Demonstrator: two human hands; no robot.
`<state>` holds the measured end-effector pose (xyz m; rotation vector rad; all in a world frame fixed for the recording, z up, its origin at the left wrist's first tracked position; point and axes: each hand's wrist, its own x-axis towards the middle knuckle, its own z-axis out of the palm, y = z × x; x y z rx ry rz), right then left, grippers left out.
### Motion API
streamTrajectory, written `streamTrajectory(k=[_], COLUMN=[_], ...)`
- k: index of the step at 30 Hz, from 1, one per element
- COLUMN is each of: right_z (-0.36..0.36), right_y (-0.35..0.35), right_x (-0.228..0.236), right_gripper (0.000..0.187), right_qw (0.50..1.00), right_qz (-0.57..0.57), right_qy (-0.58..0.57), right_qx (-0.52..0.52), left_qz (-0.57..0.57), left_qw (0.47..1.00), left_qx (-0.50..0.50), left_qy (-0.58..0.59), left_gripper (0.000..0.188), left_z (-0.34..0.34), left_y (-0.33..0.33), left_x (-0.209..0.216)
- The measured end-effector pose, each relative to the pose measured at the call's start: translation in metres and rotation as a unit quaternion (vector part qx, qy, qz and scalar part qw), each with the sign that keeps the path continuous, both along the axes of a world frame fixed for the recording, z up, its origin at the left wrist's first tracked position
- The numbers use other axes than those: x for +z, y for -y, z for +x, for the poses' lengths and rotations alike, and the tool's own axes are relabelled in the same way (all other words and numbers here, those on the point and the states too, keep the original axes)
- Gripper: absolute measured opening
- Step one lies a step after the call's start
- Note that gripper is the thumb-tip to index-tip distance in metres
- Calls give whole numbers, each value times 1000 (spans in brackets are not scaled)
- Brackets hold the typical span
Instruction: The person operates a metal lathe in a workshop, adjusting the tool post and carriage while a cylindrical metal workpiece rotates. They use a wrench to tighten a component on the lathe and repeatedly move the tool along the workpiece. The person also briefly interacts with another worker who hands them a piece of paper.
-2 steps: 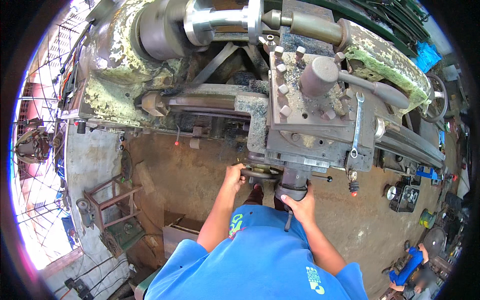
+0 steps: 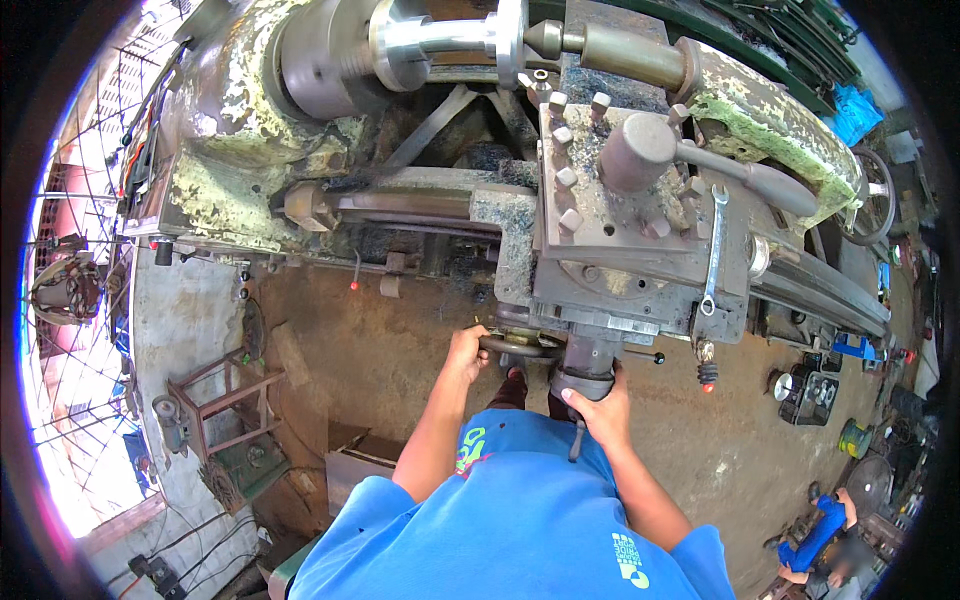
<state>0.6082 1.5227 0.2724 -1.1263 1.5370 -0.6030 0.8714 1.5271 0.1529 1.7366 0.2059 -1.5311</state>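
My left hand (image 2: 466,352) is closed around the rim of a handwheel (image 2: 522,346) below the lathe carriage. On the cross-slide's round hand dial (image 2: 582,384) lies my right hand (image 2: 602,402), its thumb across the near side and its fingers partly hidden behind. A small crank handle (image 2: 577,441) hangs from that dial. Beyond my hands is the square tool post (image 2: 615,225) with its clamping lever (image 2: 750,175). A shiny turned metal workpiece (image 2: 450,38) is held between the chuck (image 2: 325,60) and the pointed tailstock centre (image 2: 545,38); the cutting tool sits just beside it.
A combination wrench (image 2: 715,250) lies on the carriage's right side. A red-tipped lever (image 2: 708,375) sticks out below it. To the left stands a metal frame stand (image 2: 225,405) on the floor. Another person in blue (image 2: 815,535) is at the lower right.
The marks on the chuck differ, as it turns. My left hand and the handwheel rim have shifted very slightly; my right hand stays in place.
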Motion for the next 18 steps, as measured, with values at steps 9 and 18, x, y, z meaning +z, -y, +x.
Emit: streamTrajectory(k=[9,18], right_z=[-3,-2], right_y=[1,3], right_x=[12,17], right_gripper=[102,106], right_qw=[999,998], right_qz=[23,40], right_qy=[-35,-41], right_qx=[5,-5], left_qz=[16,8], left_qw=[993,999], left_qx=[-48,-35], left_qy=[109,11], left_gripper=[47,21], left_z=[-25,1], left_y=[4,0], left_x=[14,-1])
